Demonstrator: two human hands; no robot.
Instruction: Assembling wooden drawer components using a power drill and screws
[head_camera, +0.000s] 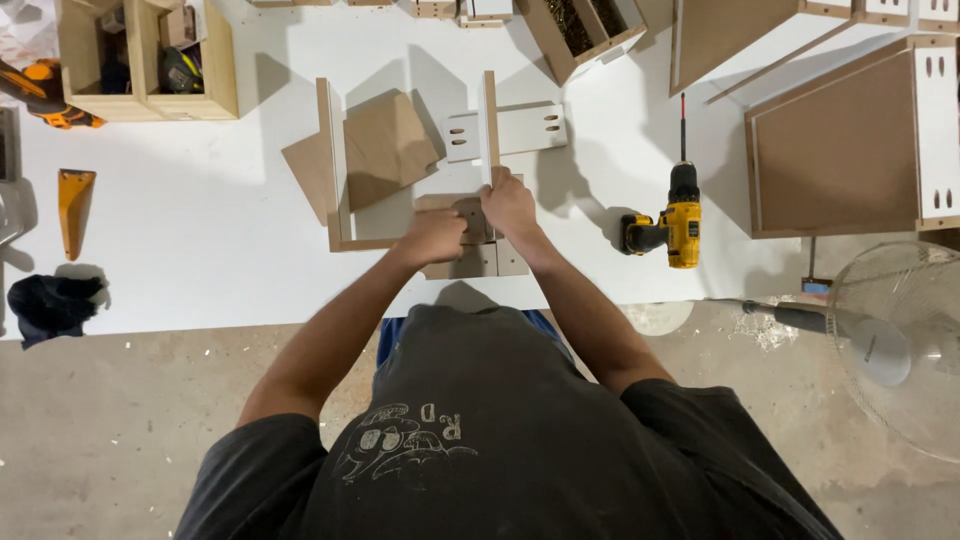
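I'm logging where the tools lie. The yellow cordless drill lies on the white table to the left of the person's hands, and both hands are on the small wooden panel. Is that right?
Not quite. In the head view the yellow cordless drill lies on the white table to the right of the hands. The left hand and right hand are on the small wooden panel, as you said.

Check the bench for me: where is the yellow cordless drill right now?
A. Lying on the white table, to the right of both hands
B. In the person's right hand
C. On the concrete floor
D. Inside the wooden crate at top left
A: the yellow cordless drill lies untouched on the white table, apart from the right hand and left hand, which grip the wooden panel assembly.
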